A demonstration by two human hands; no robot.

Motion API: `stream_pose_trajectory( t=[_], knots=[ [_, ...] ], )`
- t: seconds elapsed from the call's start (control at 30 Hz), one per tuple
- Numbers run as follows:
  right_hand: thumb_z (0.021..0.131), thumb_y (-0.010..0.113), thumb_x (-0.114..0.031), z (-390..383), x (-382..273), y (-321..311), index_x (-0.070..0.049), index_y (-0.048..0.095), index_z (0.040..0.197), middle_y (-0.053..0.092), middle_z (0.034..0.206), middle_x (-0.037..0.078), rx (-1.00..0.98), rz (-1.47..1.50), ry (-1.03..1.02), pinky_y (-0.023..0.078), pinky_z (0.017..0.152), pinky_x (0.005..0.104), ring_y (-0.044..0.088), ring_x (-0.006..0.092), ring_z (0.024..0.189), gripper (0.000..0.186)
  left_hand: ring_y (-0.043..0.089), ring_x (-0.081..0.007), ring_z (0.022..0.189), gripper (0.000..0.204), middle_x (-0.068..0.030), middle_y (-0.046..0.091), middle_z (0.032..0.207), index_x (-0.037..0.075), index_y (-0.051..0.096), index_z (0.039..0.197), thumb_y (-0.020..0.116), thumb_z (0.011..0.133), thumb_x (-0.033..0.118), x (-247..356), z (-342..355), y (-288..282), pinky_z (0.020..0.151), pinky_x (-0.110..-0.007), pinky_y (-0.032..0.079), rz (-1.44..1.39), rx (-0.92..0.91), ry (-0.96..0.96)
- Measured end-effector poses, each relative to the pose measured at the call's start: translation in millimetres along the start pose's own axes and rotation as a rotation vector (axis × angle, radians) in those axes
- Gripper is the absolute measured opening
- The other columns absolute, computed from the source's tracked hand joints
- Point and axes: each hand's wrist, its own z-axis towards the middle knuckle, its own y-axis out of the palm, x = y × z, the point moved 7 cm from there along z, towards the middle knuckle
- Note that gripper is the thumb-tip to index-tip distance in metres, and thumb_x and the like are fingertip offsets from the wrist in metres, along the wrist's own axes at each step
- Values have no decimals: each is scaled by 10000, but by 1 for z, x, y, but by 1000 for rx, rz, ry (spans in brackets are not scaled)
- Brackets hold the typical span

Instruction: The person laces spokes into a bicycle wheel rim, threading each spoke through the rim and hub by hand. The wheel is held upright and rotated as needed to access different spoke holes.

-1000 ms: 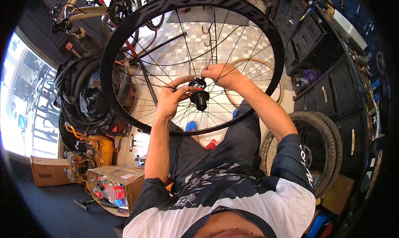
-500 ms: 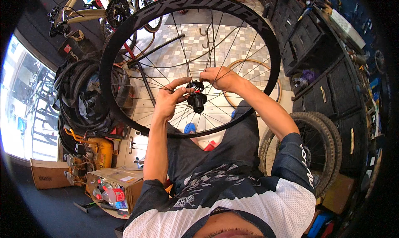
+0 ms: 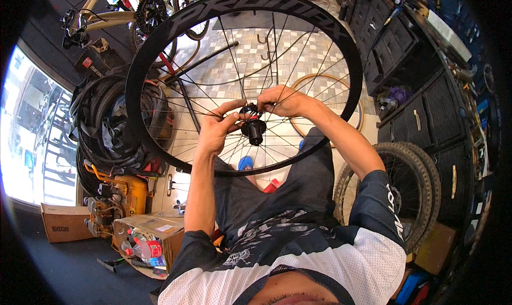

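Note:
A spoked bicycle wheel with a deep black rim [image 3: 135,91] stands in front of me, its lower edge by my thighs. At its centre is a black hub [image 3: 255,130] with a small red band and a splined body pointing toward me. My left hand [image 3: 217,128] is closed on the left side of the hub, thumb and fingers at its flange. On the other side, my right hand [image 3: 284,101] has its fingers pinched together among the spokes by the hub's upper right. What lies between those fingertips is too small to make out.
Black tyres [image 3: 101,110] are piled at the left, above a yellow air compressor [image 3: 130,194] and a cardboard box [image 3: 170,233] of bottles. Two knobbly-tyred wheels [image 3: 426,182] lean at the right beside dark drawer cabinets [image 3: 421,118]. A tan-framed bicycle [image 3: 112,21] stands at far left.
The fingers of my right hand have shifted slightly down, closer to the hub. My left hand keeps its place on the hub, and the wheel has hardly moved.

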Motion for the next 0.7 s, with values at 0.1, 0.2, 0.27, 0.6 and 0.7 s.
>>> stream_pose_trajectory(
  t=[0.1,0.2,0.27,0.6,0.7],
  knots=[
    [887,678,44,2,0,3,-59,666,993,693,928,96,-1,2,9,555,759,387,696,272,885,148,738,-195,1039,341,-140,726,1163,-39,631,1325,610,990,23,-1,2,0,869,-287,600,-16,-16,20],
    [883,689,41,4,-9,-1,-68,675,995,695,971,84,73,-40,-58,558,765,384,692,264,919,157,742,-195,1024,333,-134,735,1128,-36,636,1317,610,991,24,-1,0,-1,865,-286,601,-21,-3,19],
    [856,729,32,6,-7,-2,-83,700,998,701,1019,80,89,-29,-56,571,804,376,693,269,970,185,743,-196,1021,329,-137,735,1130,-42,636,1311,611,990,23,0,0,-1,864,-290,603,-13,5,20],
    [836,776,-29,7,-3,1,-83,717,996,706,1024,82,42,-29,-63,573,837,382,693,291,998,179,742,-192,1016,316,-130,734,1131,-34,652,1288,594,980,8,0,0,2,862,-295,603,-23,18,32],
    [851,791,-126,8,-5,2,-91,698,1044,685,1070,101,116,-12,-162,558,844,408,685,315,992,217,740,-180,1013,314,-120,736,1138,-26,656,1288,604,981,18,-1,-1,2,857,-288,597,-5,3,25]
  ],
)
